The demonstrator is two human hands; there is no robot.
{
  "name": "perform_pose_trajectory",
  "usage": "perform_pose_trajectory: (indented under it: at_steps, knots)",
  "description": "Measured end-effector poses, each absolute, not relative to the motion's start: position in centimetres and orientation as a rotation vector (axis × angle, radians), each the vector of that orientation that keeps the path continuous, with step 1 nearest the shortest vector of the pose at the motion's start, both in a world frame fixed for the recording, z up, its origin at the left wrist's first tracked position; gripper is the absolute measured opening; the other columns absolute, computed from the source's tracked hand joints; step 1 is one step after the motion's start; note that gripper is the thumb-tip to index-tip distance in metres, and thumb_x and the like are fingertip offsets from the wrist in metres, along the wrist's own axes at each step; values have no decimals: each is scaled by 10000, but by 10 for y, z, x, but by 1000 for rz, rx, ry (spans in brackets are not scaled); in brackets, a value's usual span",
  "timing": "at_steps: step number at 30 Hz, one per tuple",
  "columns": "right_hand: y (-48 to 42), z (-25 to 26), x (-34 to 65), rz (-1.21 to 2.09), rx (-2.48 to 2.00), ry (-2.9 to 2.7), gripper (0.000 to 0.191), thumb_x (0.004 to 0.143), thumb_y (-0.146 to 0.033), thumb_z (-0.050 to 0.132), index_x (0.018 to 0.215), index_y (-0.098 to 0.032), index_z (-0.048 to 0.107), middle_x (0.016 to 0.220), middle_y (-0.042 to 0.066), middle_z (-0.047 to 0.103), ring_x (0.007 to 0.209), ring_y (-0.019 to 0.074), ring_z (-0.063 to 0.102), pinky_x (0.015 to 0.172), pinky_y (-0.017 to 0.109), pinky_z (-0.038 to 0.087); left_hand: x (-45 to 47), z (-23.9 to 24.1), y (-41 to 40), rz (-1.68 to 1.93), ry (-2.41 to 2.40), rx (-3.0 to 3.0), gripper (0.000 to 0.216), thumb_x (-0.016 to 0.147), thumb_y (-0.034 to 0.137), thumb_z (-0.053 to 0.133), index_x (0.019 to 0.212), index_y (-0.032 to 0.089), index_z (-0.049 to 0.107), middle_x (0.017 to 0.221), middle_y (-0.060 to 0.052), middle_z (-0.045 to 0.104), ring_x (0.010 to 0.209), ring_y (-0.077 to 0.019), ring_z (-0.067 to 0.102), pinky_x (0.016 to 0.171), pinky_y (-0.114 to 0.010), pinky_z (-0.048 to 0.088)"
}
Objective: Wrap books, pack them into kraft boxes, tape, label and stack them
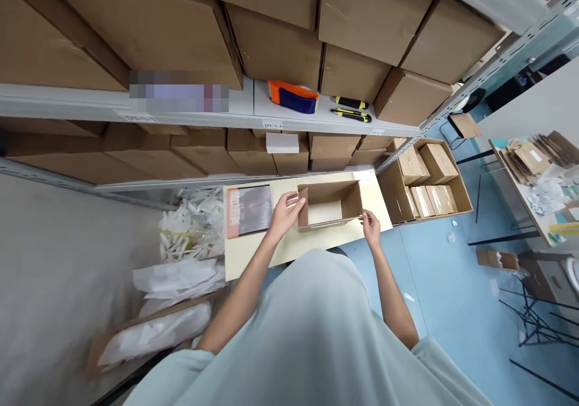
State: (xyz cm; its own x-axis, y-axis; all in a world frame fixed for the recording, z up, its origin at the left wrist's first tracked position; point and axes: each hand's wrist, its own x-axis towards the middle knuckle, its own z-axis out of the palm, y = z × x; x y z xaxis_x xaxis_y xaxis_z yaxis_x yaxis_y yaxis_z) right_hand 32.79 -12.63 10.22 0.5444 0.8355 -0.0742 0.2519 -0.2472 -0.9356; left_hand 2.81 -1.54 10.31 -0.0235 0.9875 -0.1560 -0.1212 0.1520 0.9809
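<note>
On a pale yellow board (257, 255) in front of me stands a small brown cardboard box (330, 222), its top facing up and nothing seen inside it. My left hand (286, 212) grips the box's left end, thumb and fingers about the wall. At the opposite end, my right hand (371, 227) pinches the box's near right corner. To the left of the box lies a flat printed item with a dark picture and an orange edge (248, 210), perhaps a magazine or a packet.
Shelves of brown boxes (275, 44) rise ahead; a tape dispenser (294, 97) and several yellow-black utility knives (351, 109) lie on one shelf. At right, a large carton (402, 207) holds smaller taped boxes. White scraps (185, 225) and wrapped white bundles (176, 285) are at left.
</note>
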Motion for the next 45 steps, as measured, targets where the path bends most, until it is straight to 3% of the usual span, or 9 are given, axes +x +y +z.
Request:
perform_pose_trajectory:
  at_steps: [5,10,15,25,30,33,36,41,45]
  knots:
    - [-117,139,342,576,-1892,-1105,627,923,-749,705,1200,-195,800,1131,129,856,928,258,777,896,395,636,17,105,-45,1076,1339,1307,465,874,469,916,1241,246,737,1431,-141,729,1332,-353,738,1121,-523,659]
    - [-89,153,350,488,-1990,-1523,386,990,-489,628,1138,-183,811,1058,106,834,771,231,739,834,389,594,30,113,-59,945,1499,1499,387,924,418,838,1242,241,705,1380,-138,723,1259,-340,763,1042,-510,704]
    - [-61,154,348,363,-1973,-1723,460,1093,-409,519,1329,-136,806,1231,172,819,781,234,754,815,390,593,44,114,-59,914,1605,1568,323,954,318,752,1267,256,702,1387,-122,737,1231,-328,775,1066,-510,696]
    - [-33,135,367,507,-1645,-2109,644,1240,-516,317,1233,-199,878,1521,139,795,1344,324,723,1185,482,577,60,99,-61,952,1631,1806,309,1128,435,605,1286,258,803,1538,-128,730,1467,-342,678,1292,-552,548]
    - [-16,121,369,528,-1715,-2139,706,1255,-544,258,1053,-230,857,1187,120,881,1135,286,752,932,378,563,67,96,-42,943,1754,1855,420,1197,452,455,1211,231,811,1359,-159,775,1318,-363,729,1217,-579,577]
    - [-4,109,364,502,-1860,-2036,664,1245,-595,300,1004,-211,785,1029,127,840,963,268,758,805,340,501,69,93,-20,1000,1903,1801,541,1160,564,574,1477,140,684,1435,-250,710,1315,-407,723,1177,-599,599]
    - [3,93,362,526,-1918,-1830,606,1217,-671,348,1187,-192,720,1025,114,812,890,262,753,770,329,499,71,87,0,1047,1890,1950,760,1080,609,737,1637,126,552,1662,-307,549,1540,-456,591,1285,-624,524]
    - [-5,69,373,543,-1860,-1617,783,1144,-798,397,1550,-143,538,1236,164,770,955,282,755,787,384,602,74,63,2,876,1731,2105,438,1045,538,817,1343,226,739,1565,-217,664,1600,-430,563,1356,-597,480]
    - [-9,61,382,504,-1719,-1738,765,1179,-702,392,1726,-169,441,1510,231,661,1273,312,721,995,452,662,78,48,-12,804,1808,1923,329,1109,483,731,1321,232,718,1768,-197,523,1567,-386,615,1272,-547,575]
